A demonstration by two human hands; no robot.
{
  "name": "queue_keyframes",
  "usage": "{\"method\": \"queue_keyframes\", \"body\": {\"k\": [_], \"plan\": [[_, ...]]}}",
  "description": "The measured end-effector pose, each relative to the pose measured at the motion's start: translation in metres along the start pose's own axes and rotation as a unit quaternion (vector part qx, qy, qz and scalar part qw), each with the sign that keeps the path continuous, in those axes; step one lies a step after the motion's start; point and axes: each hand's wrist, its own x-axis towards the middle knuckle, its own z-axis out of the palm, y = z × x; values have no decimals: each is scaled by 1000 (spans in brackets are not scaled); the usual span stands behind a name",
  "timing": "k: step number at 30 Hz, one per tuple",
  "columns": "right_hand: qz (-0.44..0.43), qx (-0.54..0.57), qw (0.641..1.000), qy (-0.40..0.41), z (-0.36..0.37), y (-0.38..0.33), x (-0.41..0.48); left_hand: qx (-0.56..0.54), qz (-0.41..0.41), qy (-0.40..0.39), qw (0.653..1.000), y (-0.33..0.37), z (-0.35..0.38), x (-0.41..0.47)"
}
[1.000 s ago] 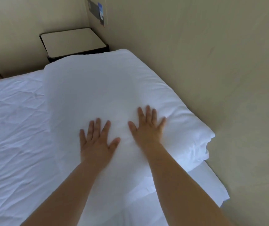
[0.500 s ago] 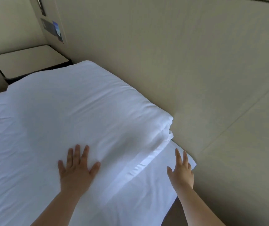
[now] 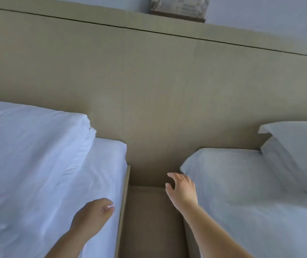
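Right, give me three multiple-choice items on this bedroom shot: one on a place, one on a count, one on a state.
1. Where is the right hand?
A) on folded bedding
B) at the head-end corner of the right bed
C) flat on the wall

2. How many beds show?
A) one
B) two
C) three

3. What state is the left hand in?
A) gripping a pillow
B) pressed flat on the wall
C) loosely curled, holding nothing, over the edge of the left bed

Answers:
1 B: its spread fingers reach that mattress corner.
2 B: one white bed lies on each side of the floor strip.
3 C: its fingers curl in and nothing shows between them.
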Motion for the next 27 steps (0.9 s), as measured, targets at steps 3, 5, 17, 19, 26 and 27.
{"method": "queue_keyframes", "body": {"k": [3, 5, 17, 19, 26, 27], "plan": [[109, 31, 993, 22, -31, 63, -38, 8, 100, -39, 994, 57, 36, -17], [166, 39, 985, 40, -48, 103, -61, 20, 137, -74, 988, 84, 58, -24], [391, 34, 905, 167, -96, 320, -189, 92, 301, -233, 920, 269, 205, -29], [423, 15, 897, 127, -99, 353, -197, 92, 295, -261, 914, 297, 232, -27], [469, -15, 883, 7, -123, 474, -201, 131, 128, -427, 886, 341, 325, -43], [471, -9, 882, -3, -127, 486, -201, 112, 81, -455, 880, 341, 335, -51]]}}
